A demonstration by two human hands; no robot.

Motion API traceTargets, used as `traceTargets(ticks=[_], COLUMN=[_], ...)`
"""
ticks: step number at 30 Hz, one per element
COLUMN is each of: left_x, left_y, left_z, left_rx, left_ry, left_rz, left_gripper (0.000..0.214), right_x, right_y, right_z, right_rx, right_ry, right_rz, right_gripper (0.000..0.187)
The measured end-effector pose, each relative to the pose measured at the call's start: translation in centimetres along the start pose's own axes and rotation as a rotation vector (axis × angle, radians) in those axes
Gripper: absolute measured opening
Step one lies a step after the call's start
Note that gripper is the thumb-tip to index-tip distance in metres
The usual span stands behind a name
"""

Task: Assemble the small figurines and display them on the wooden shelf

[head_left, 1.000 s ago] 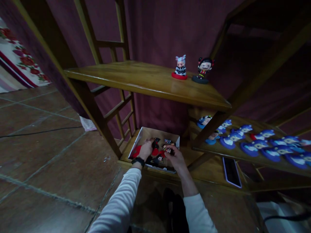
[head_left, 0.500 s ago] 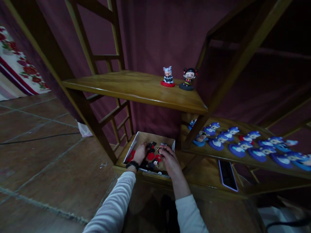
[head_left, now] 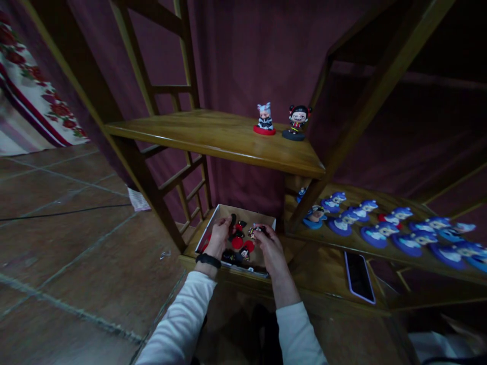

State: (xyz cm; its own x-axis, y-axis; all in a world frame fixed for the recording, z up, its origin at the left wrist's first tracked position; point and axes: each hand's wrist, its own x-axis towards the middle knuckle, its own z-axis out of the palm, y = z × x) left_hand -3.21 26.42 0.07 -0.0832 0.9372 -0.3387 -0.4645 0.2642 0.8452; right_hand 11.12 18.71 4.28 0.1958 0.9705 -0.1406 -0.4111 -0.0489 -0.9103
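Note:
An open cardboard box (head_left: pixel 209 223) with white outer sides sits on the low shelf and contains several small figurines (head_left: pixel 244 253) and red and black pieces. Over its left side is my left hand (head_left: pixel 220 236), with its fingers closed on a dark piece (head_left: pixel 233 220) whose full shape is hidden. My right hand (head_left: pixel 272 248), at the box's right side, pinches a small figurine (head_left: pixel 254 232) with dark and pale colours. The two hands are apart, with loose red pieces (head_left: pixel 237 243) lying between them.
On the upper wooden shelf (head_left: pixel 198 134) stand a silver-haired figurine (head_left: pixel 264 119) on a red base and a black-haired figurine (head_left: pixel 297 121) on a dark base. Several blue figurines (head_left: pixel 344 221) fill the right shelf. Below them lies a phone (head_left: pixel 359 278). A slanted post (head_left: pixel 312 197) separates the sections.
My right hand has lifted slightly and the figurine in it shows more clearly. A dark piece now stands up at my left fingertips. The whole view has shifted a little.

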Motion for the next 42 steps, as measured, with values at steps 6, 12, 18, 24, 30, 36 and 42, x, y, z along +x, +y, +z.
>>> traceTargets(ticks=[6,12,18,24,30,36,42], left_x=[-7.7,-9.7,-9.1,-9.0,-8.9,-8.5,-8.3], left_y=[-0.1,0.1,0.6,0.7,0.6,0.1,-0.7], left_z=[0.3,-0.6,-0.3,-0.3,-0.5,-0.5,-0.6], left_rx=[-0.291,-0.26,-0.158,-0.071,-0.008,0.09,0.15], left_ry=[-0.182,-0.134,-0.061,-0.144,-0.159,-0.145,-0.047], left_rz=[-0.325,-0.256,-0.125,-0.056,0.022,0.064,0.035], left_gripper=[0.018,0.02,0.022,0.031,0.031,0.021,0.014], right_x=[-0.9,-0.8,-0.6,-0.5,-0.4,-0.9,-0.7], right_y=[-0.4,0.8,1.5,1.5,1.5,1.0,1.6], right_z=[0.6,0.8,1.1,1.1,0.9,1.2,0.8], right_rx=[0.065,-0.325,-0.793,-0.883,-0.882,-1.013,-1.103], right_ry=[-0.084,-0.123,-0.114,-0.145,-0.181,-0.255,-0.356], right_rz=[-0.001,-0.179,-0.466,-0.528,-0.479,-0.595,-0.594], right_gripper=[0.03,0.024,0.021,0.021,0.021,0.019,0.023])
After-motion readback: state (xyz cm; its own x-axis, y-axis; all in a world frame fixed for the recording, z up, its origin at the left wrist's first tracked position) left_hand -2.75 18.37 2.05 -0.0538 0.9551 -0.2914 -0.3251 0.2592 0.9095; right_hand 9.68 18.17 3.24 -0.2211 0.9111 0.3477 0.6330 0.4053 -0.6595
